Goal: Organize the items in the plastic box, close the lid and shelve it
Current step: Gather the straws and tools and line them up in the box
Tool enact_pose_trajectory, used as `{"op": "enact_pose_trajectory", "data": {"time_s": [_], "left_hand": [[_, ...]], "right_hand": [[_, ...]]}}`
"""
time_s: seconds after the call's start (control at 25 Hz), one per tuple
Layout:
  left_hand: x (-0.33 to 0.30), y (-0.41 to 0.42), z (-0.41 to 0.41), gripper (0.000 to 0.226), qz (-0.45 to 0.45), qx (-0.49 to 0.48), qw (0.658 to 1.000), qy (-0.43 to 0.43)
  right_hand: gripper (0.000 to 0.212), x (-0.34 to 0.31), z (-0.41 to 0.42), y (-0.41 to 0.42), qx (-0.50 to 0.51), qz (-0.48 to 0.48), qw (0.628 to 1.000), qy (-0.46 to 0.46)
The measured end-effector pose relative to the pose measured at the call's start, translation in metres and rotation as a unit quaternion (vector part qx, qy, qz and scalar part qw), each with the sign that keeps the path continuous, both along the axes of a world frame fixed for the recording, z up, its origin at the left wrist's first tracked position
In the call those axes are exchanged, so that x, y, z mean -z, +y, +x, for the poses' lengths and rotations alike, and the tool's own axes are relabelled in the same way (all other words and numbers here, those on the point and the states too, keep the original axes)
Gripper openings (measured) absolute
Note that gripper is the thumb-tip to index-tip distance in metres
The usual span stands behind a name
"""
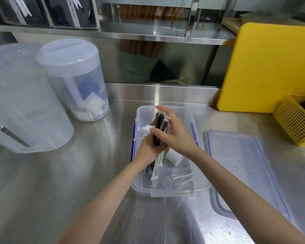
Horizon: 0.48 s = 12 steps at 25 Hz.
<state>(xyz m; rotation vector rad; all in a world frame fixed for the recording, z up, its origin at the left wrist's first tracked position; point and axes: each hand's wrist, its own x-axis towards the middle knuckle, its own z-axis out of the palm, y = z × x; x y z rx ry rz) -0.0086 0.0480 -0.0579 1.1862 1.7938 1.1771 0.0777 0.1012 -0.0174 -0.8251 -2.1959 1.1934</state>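
Currently both hands over plastic box (200, 186): left hand (149, 147) and right hand (174, 131) gripping black cutlery bundle (158, 127); lid (243, 169) at 3 o'clock.

Our left hand (149, 147) and right hand (174, 132) cover the middle of the black bundle (158, 127), so we cannot tell what its pieces are. The large pitcher (21, 110) runs off the left edge.
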Motion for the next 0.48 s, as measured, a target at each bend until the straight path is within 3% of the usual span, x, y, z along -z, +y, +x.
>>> {"op": "enact_pose_trajectory", "data": {"time_s": [0.2,0.48], "left_hand": [[0.001,0.006,-0.011,0.005,-0.017,-0.047,0.999,-0.004],[0.015,0.007,-0.007,0.041,-0.084,-0.092,0.991,-0.055]], "right_hand": [[0.047,0.000,-0.009,0.009,0.040,-0.010,0.997,-0.059],[0.036,0.015,-0.021,0.021,0.062,-0.091,0.987,-0.118]]}}
